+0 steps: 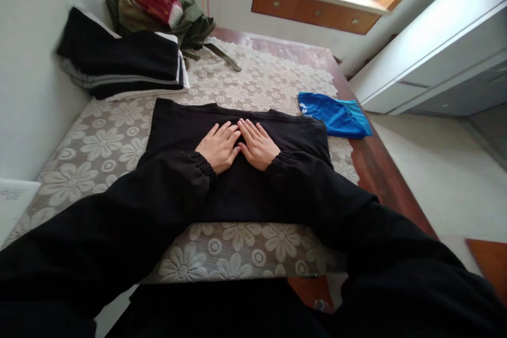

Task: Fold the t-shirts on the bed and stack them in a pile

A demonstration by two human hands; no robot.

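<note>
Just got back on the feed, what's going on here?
A person has the left hand and right hand resting palms down on a black garment, fingertips close together near its middle. The garment lies spread out on a floral lace tablecloth. A folded blue cloth lies by its far right corner, and a stack of folded clothes sits to the far left, against the wall.

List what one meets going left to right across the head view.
White object at the left edge, stack of folded black, grey and white fabric, bare left hand, bare right hand, folded bright-blue fabric piece, white furniture.
</note>
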